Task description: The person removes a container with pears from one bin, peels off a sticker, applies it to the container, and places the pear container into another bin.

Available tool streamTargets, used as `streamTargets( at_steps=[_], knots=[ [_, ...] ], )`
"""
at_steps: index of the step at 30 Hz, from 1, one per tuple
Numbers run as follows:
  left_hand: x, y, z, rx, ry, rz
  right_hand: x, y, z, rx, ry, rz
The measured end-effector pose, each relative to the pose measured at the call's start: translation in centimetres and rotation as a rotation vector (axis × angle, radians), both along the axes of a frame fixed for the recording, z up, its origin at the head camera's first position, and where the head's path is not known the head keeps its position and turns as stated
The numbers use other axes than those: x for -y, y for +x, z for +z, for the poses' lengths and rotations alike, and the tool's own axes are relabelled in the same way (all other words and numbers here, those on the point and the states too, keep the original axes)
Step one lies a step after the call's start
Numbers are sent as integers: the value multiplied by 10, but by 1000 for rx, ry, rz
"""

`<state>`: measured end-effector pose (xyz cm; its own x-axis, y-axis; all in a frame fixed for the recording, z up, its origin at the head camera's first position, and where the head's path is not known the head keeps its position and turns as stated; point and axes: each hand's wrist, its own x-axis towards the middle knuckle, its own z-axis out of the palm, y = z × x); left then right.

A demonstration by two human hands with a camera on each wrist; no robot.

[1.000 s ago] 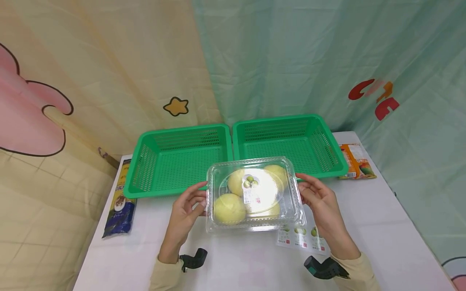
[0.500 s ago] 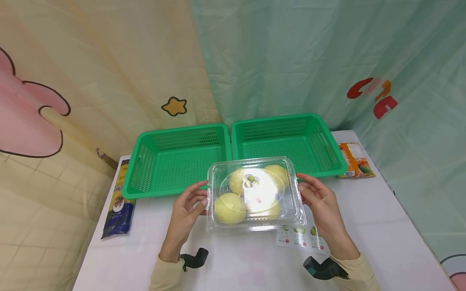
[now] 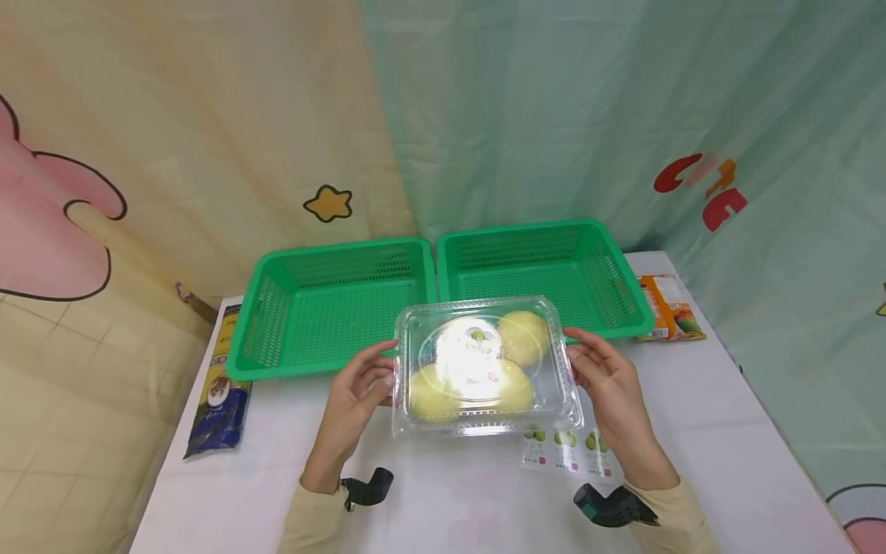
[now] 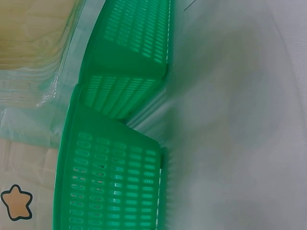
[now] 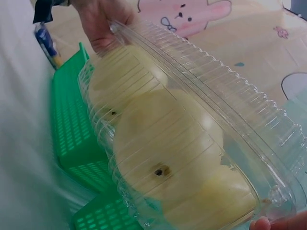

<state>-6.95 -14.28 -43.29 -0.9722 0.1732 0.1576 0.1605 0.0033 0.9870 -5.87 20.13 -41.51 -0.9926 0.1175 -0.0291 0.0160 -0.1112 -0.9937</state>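
A clear plastic clamshell box point(image 3: 408, 327) holds several pale yellow round fruits point(image 3: 522, 338). A label with green fruit pictures point(image 3: 477, 336) is on its lid, partly washed out by glare. My left hand point(image 3: 351, 412) grips the box's left edge between thumb and fingers. On the other side, my right hand point(image 3: 611, 396) pinches the right edge. The box is held above the table, tilted toward me. The right wrist view shows the fruits point(image 5: 168, 139) through the ribbed plastic, with the left hand point(image 5: 105, 21) beyond. In the left wrist view my left hand is out of sight.
Two green baskets point(image 3: 238, 338) point(image 3: 633, 296) stand side by side behind the box. A blue and yellow packet point(image 3: 220, 392) lies at the left, an orange packet point(image 3: 667, 308) at the right. A sheet of fruit labels point(image 3: 564, 458) lies partly under the box on the white table point(image 3: 443, 492).
The box has tilted slightly in both hands; its fruits look shifted and the glare on the lid has moved left over the label. Both hands keep their hold.
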Motion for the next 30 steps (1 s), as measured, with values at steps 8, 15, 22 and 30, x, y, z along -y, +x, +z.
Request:
streamTargets(
  at_steps=[8,15,22,30],
  knots=[
    [-5,-4,0,27,-6,-11,-2,-4,-1,33,-21,-20],
    [-6,-5,1,45,-20,19,-2,-8,1,37,-46,-8],
    [-9,-8,4,47,-28,23,-1,-11,6,79,-52,3],
    [-14,-10,6,62,-38,51,1,-13,7,129,-14,43]
  ],
)
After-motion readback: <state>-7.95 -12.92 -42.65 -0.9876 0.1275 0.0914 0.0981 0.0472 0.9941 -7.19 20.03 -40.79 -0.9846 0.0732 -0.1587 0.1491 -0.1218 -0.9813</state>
